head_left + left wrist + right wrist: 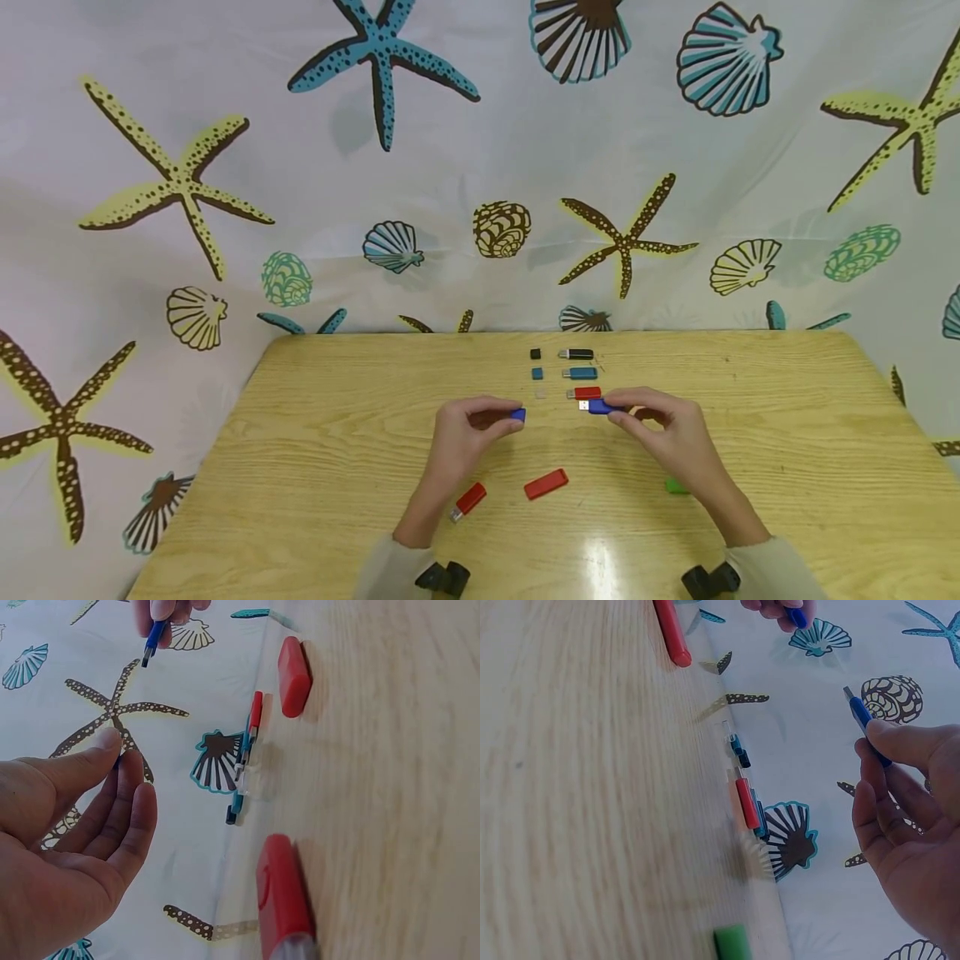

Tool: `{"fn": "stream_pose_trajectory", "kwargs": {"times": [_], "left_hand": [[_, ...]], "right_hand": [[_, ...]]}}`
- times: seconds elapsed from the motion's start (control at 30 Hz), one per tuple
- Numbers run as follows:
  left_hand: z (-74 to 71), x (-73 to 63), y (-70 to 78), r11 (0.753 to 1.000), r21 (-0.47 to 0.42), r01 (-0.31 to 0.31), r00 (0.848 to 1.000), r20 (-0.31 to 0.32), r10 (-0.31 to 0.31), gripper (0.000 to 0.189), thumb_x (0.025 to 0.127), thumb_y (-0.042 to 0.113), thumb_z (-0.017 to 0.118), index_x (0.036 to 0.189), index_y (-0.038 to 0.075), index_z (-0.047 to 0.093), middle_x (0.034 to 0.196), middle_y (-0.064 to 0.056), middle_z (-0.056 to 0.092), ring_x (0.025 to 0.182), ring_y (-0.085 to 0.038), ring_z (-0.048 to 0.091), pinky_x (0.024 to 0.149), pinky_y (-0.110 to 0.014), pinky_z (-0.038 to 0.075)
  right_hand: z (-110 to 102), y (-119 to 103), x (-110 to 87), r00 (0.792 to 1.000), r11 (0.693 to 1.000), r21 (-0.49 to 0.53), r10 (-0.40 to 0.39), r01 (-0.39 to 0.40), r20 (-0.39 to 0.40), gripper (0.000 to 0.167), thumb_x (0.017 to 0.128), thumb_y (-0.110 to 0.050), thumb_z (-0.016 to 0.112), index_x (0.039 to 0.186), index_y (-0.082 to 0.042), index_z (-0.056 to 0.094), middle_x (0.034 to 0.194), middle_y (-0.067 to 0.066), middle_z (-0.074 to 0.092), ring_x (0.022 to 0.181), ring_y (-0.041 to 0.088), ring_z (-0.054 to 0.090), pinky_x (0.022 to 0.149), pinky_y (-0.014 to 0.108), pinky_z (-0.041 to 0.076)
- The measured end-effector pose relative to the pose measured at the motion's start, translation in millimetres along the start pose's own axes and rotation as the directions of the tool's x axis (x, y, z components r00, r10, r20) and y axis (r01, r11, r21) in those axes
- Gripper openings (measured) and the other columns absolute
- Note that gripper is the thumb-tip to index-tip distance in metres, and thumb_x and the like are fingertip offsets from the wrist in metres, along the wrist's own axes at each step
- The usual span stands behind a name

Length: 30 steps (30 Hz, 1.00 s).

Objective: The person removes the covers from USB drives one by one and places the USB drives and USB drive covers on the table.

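Observation:
My left hand [459, 433] pinches a small blue cap [518, 414] between thumb and fingertips; in the left wrist view the fingers mostly hide it. Across from it, my right hand [675, 425] grips a blue USB stick [602, 407] by its rear end. The stick's bare metal plug points left, toward the cap, with a gap between the two. Both pieces are held up above the wooden table. Just behind the blue stick lies a red USB stick [587, 392], plug to the left, with a clear cap [540, 393] to its left.
Farther back lie a teal USB stick [582, 373] with a teal cap [537, 373], and a black one [579, 354] with a black cap [536, 354]. Nearer sit another red USB stick [471, 499], a red oblong piece [546, 484] and a partly hidden green piece [676, 486].

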<state>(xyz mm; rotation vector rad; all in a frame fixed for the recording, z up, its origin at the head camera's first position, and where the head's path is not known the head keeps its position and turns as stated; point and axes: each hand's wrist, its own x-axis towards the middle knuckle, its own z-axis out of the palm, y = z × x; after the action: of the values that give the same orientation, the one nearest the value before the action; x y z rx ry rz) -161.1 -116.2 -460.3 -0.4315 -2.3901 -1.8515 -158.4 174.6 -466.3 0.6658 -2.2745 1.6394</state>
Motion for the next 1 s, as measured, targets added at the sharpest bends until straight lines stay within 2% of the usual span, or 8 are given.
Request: {"fn": "stream_pose_trajectory", "kwargs": {"times": [0.17, 0.37, 0.53, 0.67, 1.0], "left_hand": [[7.1, 3.1, -2.2, 0.999, 0.002, 0.038, 0.999, 0.011, -0.038, 0.018, 0.088, 0.007, 0.081, 0.105, 0.003, 0.081, 0.102, -0.010, 0.077, 0.089, -0.021, 0.075, 0.077, -0.026, 0.060], [12.6, 7.7, -3.6, 0.996, 0.051, 0.075, 0.997, -0.001, -0.075, 0.017, 0.088, 0.006, 0.081, 0.105, 0.005, 0.081, 0.103, -0.008, 0.077, 0.090, -0.019, 0.074, 0.078, -0.026, 0.060], [16.4, 11.9, -4.6, 0.995, 0.079, 0.067, 0.998, -0.005, -0.067, 0.017, 0.090, 0.007, 0.079, 0.107, 0.005, 0.080, 0.104, -0.008, 0.077, 0.091, -0.020, 0.074, 0.081, -0.027, 0.060], [19.7, 15.5, -6.8, 0.994, 0.097, 0.059, 0.998, 0.003, -0.060, 0.016, 0.091, 0.009, 0.079, 0.107, 0.006, 0.081, 0.104, -0.007, 0.077, 0.092, -0.021, 0.073, 0.082, -0.029, 0.060], [28.0, 26.1, -19.2, 0.987, 0.142, 0.070, 0.997, 0.026, -0.075, 0.013, 0.090, 0.008, 0.080, 0.103, 0.005, 0.081, 0.101, -0.007, 0.076, 0.087, -0.019, 0.070, 0.080, -0.029, 0.059]], "right_hand": [[2.2, 5.9, 2.9, 1.000, 1.000, -0.002, 0.023, -0.023, 0.012, 0.019, 0.093, 0.000, 0.074, 0.111, -0.006, 0.079, 0.112, 0.009, 0.076, 0.097, 0.016, 0.071, 0.078, 0.025, 0.059], [4.0, 13.0, 5.7, 0.998, 0.998, -0.014, 0.056, -0.056, 0.016, 0.019, 0.093, 0.000, 0.074, 0.111, -0.005, 0.079, 0.111, 0.009, 0.076, 0.096, 0.017, 0.071, 0.080, 0.025, 0.059], [5.6, 18.4, 7.8, 0.994, 0.994, -0.020, 0.110, -0.109, 0.027, 0.017, 0.094, -0.004, 0.074, 0.111, -0.005, 0.079, 0.112, 0.009, 0.076, 0.099, 0.016, 0.071, 0.082, 0.029, 0.059], [6.5, 21.9, 8.6, 0.984, 0.984, -0.035, 0.173, -0.172, 0.039, 0.017, 0.095, -0.009, 0.075, 0.111, -0.007, 0.079, 0.115, 0.006, 0.075, 0.102, 0.016, 0.069, 0.083, 0.028, 0.058], [10.4, 31.3, 12.3, 0.962, 0.961, -0.058, 0.272, -0.270, 0.025, 0.018, 0.094, -0.012, 0.076, 0.111, -0.007, 0.080, 0.110, 0.009, 0.076, 0.099, 0.027, 0.070, 0.078, 0.024, 0.057]]}}
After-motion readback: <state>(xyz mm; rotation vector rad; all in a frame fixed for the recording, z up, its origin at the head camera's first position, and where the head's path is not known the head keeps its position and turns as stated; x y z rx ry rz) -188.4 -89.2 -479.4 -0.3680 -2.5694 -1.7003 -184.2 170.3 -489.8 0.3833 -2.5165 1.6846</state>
